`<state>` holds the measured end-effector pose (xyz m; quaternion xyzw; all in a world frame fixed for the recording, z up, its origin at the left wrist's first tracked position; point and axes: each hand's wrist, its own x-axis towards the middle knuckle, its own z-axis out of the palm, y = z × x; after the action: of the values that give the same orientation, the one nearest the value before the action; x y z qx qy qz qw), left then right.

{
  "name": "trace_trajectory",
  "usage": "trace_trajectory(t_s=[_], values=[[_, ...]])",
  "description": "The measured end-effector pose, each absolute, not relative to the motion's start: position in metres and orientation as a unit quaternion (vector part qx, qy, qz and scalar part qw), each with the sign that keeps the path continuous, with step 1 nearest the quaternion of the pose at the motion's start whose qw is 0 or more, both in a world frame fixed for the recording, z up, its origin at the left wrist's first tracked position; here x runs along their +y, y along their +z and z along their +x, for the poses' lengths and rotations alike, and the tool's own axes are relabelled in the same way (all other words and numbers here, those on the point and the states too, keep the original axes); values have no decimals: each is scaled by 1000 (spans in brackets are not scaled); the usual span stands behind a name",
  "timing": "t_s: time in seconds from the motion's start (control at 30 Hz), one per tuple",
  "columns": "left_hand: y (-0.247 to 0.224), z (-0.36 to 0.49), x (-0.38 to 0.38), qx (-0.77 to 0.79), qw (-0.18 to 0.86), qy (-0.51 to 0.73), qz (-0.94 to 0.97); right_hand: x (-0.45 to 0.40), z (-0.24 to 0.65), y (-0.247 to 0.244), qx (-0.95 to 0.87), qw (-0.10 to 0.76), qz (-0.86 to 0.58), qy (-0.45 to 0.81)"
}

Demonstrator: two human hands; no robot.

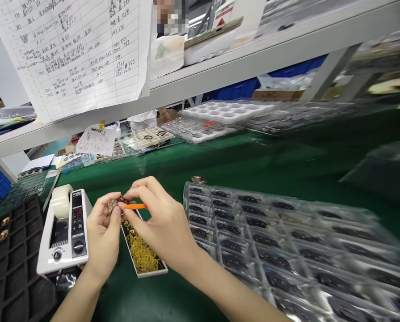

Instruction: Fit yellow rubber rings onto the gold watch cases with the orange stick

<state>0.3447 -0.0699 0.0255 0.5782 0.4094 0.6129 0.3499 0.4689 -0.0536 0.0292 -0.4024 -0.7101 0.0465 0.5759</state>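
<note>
Between my two hands, near the middle of the view, is a small round metallic part [113,204], perhaps a watch case. My left hand [105,230] pinches it between thumb and fingers. My right hand [159,219] has its fingers closed on a thin orange stick [135,206] whose end points toward the part, and its fingertips meet the part's dark upper edge. Fingers hide much of the part. Just below the hands lies a narrow white tray [152,273] holding many yellow rings [141,252].
A white tape dispenser [45,257] stands left, beside a black compartment tray [18,273] with gold parts. Clear plastic trays [253,232] with dark parts cover the right. A shelf [220,74] with handwritten sheets [82,58] crosses above; a person's hand [163,115] shows behind.
</note>
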Motion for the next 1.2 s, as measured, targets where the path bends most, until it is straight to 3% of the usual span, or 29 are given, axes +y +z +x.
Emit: trace_trajectory(t_s=[0.27, 0.4, 0.57, 0.83, 1.2], values=[[20, 340, -68, 413, 349, 574, 614, -49, 474, 33, -752, 539, -362, 117], [30, 330, -67, 441, 288, 474, 705, -49, 474, 34, -773, 538, -337, 19], [42, 324, -68, 444, 173, 543, 691, -62, 469, 30, -716, 622, -288, -134], [40, 327, -74, 425, 439, 576, 543, -71, 464, 23, -698, 609, -260, -274], [41, 339, -92, 447, 359, 574, 585, -53, 474, 26, -740, 588, -240, -221]])
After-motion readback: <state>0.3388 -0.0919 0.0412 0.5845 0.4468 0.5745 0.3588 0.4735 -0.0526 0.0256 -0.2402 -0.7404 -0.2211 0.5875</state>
